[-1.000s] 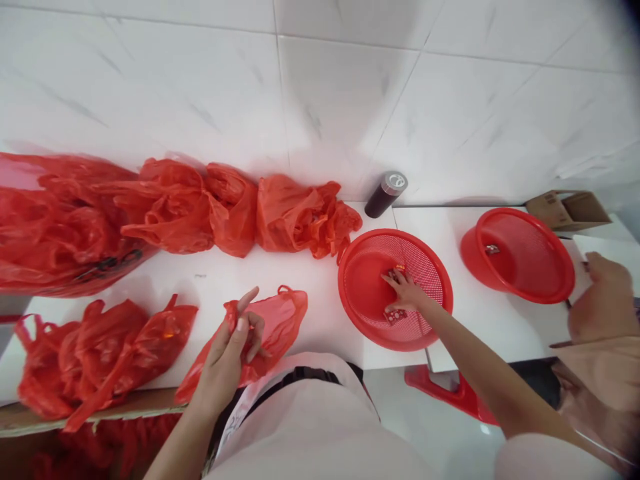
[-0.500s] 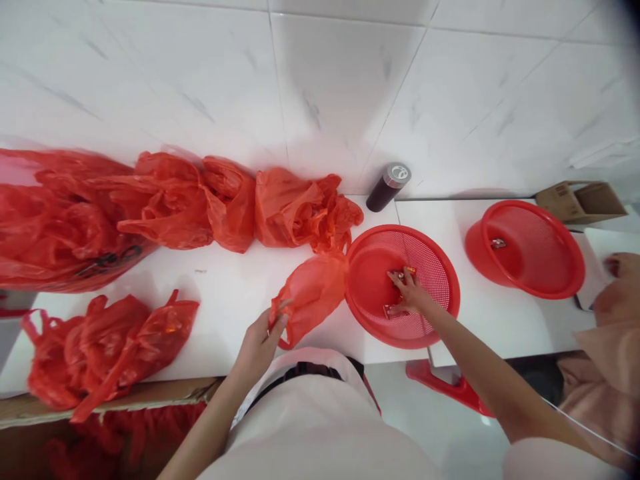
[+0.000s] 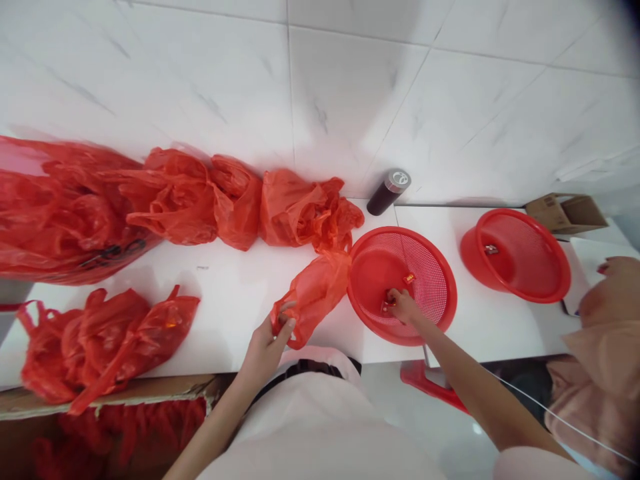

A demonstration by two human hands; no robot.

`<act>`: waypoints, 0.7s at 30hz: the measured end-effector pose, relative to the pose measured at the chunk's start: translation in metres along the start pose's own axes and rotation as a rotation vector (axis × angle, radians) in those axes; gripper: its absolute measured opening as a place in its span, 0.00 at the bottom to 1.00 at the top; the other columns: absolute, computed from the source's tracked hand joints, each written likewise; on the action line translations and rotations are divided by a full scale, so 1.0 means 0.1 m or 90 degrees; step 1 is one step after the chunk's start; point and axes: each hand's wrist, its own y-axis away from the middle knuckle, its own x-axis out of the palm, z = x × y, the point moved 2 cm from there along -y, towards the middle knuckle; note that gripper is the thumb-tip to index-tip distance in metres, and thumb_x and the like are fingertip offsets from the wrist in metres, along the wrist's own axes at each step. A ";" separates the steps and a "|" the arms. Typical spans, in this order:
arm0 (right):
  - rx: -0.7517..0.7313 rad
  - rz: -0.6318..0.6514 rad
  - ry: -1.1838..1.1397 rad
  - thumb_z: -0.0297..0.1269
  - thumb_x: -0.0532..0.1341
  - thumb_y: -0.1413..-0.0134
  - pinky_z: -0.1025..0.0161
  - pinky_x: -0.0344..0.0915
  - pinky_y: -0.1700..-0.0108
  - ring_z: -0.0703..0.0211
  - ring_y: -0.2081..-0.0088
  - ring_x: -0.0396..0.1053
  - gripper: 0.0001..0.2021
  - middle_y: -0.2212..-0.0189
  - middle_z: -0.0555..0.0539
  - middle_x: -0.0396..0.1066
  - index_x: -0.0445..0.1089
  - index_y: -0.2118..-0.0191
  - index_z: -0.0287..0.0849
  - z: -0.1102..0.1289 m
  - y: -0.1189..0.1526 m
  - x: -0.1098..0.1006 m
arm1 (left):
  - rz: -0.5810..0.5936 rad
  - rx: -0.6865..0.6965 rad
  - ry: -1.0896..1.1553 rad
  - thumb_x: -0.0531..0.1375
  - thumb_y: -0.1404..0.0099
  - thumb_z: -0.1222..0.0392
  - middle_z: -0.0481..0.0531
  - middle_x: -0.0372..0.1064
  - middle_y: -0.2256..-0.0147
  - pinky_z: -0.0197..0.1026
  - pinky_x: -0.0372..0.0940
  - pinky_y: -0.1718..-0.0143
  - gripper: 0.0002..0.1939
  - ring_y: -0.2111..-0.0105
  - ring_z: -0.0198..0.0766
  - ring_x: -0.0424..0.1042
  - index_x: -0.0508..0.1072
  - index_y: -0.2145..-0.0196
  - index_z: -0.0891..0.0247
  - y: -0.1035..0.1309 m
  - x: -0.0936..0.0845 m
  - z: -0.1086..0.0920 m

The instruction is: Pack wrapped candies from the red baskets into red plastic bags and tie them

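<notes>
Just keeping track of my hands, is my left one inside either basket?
No, your left hand holds a red bag beside the nearer basket, where your right hand reaches in.

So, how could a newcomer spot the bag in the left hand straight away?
Find the white table along the tiled wall, then the red mesh basket with the right hand inside it. Beside that basket's left rim is a thin red plastic bag. Unlike the bulging red bags near the wall, it looks limp, and the left hand holds its near end.
</notes>
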 end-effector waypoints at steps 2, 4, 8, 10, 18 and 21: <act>0.043 -0.003 -0.079 0.35 0.63 0.58 0.64 0.60 0.75 0.62 0.76 0.63 0.06 0.72 0.48 0.67 0.67 0.70 0.42 0.05 -0.04 -0.10 | -0.009 0.008 0.015 0.60 0.39 0.52 0.46 0.66 0.68 0.38 0.63 0.62 0.25 0.68 0.37 0.66 0.68 0.45 0.58 0.02 0.00 -0.02; 0.080 -0.011 -0.164 0.35 0.60 0.56 0.66 0.58 0.78 0.62 0.78 0.62 0.04 0.77 0.50 0.66 0.65 0.72 0.43 0.12 -0.06 -0.23 | -0.022 0.029 0.028 0.59 0.38 0.53 0.46 0.65 0.68 0.38 0.63 0.61 0.27 0.68 0.36 0.66 0.64 0.42 0.58 0.03 -0.02 -0.06; 0.100 -0.027 -0.339 0.38 0.60 0.56 0.66 0.58 0.80 0.61 0.79 0.63 0.06 0.79 0.51 0.64 0.63 0.72 0.43 0.36 0.04 -0.52 | -0.040 0.037 0.068 0.57 0.35 0.53 0.46 0.64 0.67 0.39 0.61 0.56 0.31 0.66 0.36 0.66 0.54 0.37 0.58 0.05 -0.06 -0.08; 0.076 -0.032 -0.426 0.41 0.61 0.55 0.66 0.63 0.77 0.61 0.75 0.66 0.09 0.76 0.51 0.66 0.63 0.69 0.44 0.61 0.19 -0.66 | -0.040 0.026 0.074 0.57 0.35 0.53 0.46 0.64 0.67 0.40 0.61 0.55 0.33 0.65 0.36 0.66 0.51 0.36 0.59 0.06 -0.07 -0.06; -0.042 0.358 -0.936 0.42 0.66 0.54 0.63 0.69 0.69 0.58 0.68 0.70 0.12 0.69 0.49 0.70 0.64 0.69 0.44 2.35 0.91 -0.08 | 0.001 0.048 -0.127 0.51 0.32 0.52 0.45 0.64 0.68 0.39 0.62 0.62 0.31 0.70 0.35 0.64 0.46 0.34 0.56 0.12 0.05 -0.13; 0.048 0.278 -0.883 0.46 0.67 0.54 0.64 0.68 0.70 0.61 0.71 0.69 0.15 0.71 0.51 0.69 0.65 0.65 0.43 2.54 0.95 0.38 | 0.007 0.057 -0.144 0.50 0.31 0.52 0.45 0.64 0.70 0.38 0.61 0.64 0.32 0.72 0.35 0.64 0.45 0.34 0.58 0.16 0.05 -0.17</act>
